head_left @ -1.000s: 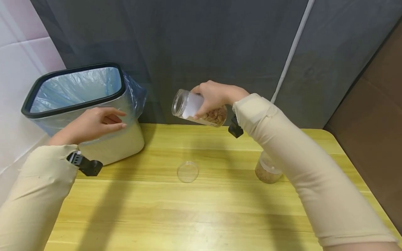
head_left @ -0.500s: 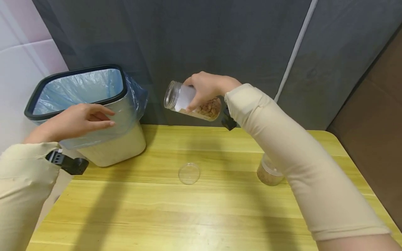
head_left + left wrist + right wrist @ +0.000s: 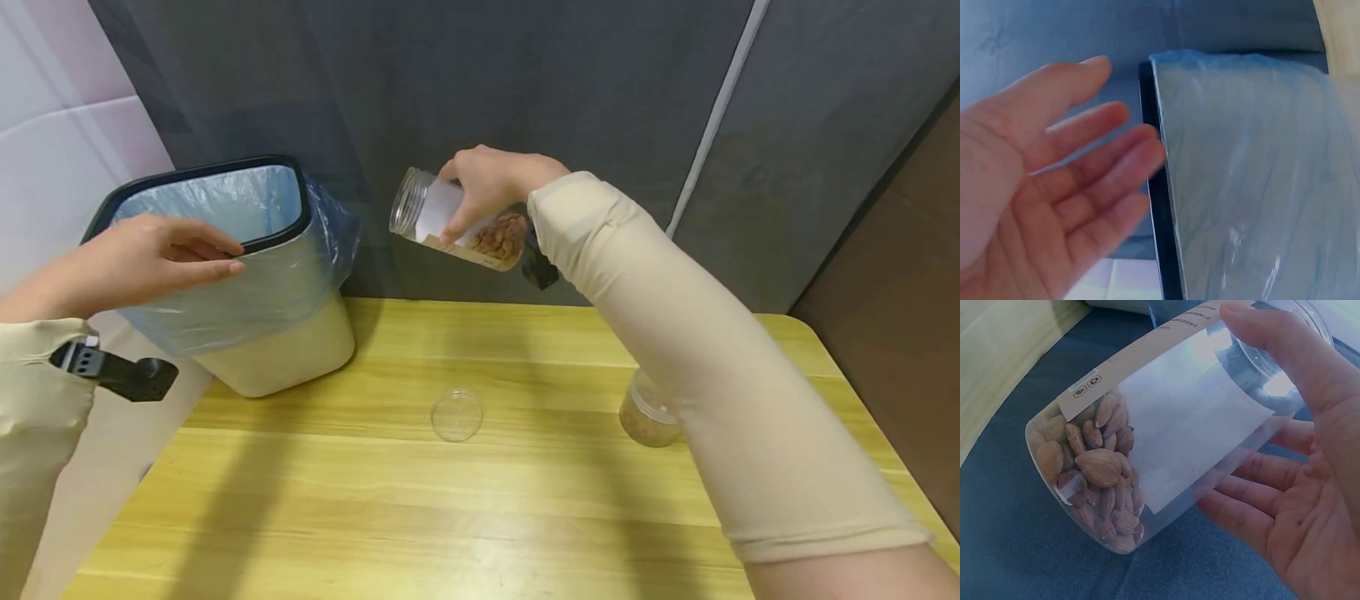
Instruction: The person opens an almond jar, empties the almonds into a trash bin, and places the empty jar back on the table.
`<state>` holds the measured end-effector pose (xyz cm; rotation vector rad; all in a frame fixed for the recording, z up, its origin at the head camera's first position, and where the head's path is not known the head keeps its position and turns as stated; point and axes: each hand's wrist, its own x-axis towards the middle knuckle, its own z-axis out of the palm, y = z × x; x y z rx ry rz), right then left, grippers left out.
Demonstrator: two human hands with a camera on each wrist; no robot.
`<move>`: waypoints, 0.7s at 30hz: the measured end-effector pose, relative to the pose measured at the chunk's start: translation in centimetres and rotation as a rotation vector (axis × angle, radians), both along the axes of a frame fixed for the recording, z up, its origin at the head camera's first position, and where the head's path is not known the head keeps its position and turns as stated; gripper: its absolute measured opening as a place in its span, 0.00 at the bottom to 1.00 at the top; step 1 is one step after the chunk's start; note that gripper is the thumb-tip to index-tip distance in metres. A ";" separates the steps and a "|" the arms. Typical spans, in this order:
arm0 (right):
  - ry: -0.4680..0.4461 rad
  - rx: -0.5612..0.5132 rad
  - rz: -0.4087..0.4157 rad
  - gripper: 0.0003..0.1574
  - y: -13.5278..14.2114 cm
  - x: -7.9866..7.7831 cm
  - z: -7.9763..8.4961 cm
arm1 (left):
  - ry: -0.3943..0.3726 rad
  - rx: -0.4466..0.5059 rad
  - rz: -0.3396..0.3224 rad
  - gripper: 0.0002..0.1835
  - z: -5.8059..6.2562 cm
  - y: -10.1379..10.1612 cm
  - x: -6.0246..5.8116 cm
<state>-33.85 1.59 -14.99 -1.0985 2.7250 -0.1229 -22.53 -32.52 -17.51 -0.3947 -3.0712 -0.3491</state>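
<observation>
My right hand [image 3: 487,185] grips a clear plastic jar [image 3: 438,208] around its middle, above the back of the table. The jar lies tilted, its uncapped mouth to the left and a little higher than its base. Almonds [image 3: 1100,465] are heaped in the base end, and a white label covers part of the side. At the left, my left hand [image 3: 142,258] hovers by the front rim of the trash can [image 3: 300,342], fingers loosely bent and holding nothing. A blue plastic bag [image 3: 1254,169] lines the can and folds over its black rim.
A round clear lid [image 3: 457,416] lies on the wooden table [image 3: 375,500]. Farther right stands a second lidded jar [image 3: 647,417] with brownish contents, partly behind my right sleeve. A grey curtain [image 3: 525,75] hangs behind the table.
My right hand has raised the jar and carried it slightly left. The left hand has moved left and up, over the can's rim. The lid and the second jar stay put.
</observation>
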 end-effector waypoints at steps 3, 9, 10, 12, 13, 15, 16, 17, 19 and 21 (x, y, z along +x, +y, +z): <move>0.003 0.005 -0.007 0.51 0.0 -0.2 0.4 | 0.099 0.041 0.014 0.17 0.2 -0.8 0.2; 0.001 0.003 0.012 0.51 -0.5 -0.2 0.8 | 0.168 0.098 0.034 0.16 -0.2 -2.4 0.4; -0.001 0.005 0.013 0.52 -0.6 -0.2 0.8 | 0.166 0.093 0.038 0.16 -0.3 -2.7 0.4; -0.006 0.008 0.012 0.53 -0.8 -0.2 0.8 | 0.156 0.073 0.052 0.16 -0.6 -3.1 0.5; -0.008 0.011 0.012 0.53 -0.8 -0.2 0.8 | 0.154 0.068 0.057 0.16 -0.7 -3.3 0.5; -0.011 0.012 0.014 0.52 -1.0 -0.2 0.8 | 0.146 0.072 0.065 0.15 -0.9 -3.6 0.6; -0.012 0.014 0.016 0.53 -1.1 -0.1 0.8 | 0.142 0.074 0.068 0.14 -1.0 -3.6 0.7; -0.011 0.013 0.021 0.53 -1.1 -0.1 0.9 | 0.139 0.076 0.071 0.14 -1.0 -3.6 0.7; -0.003 0.010 0.033 0.52 -1.4 0.0 1.0 | 0.147 0.078 0.071 0.12 -1.0 -3.6 0.8; 0.005 0.003 0.045 0.52 -1.7 0.2 1.1 | 0.163 0.071 0.067 0.09 -1.0 -3.5 1.0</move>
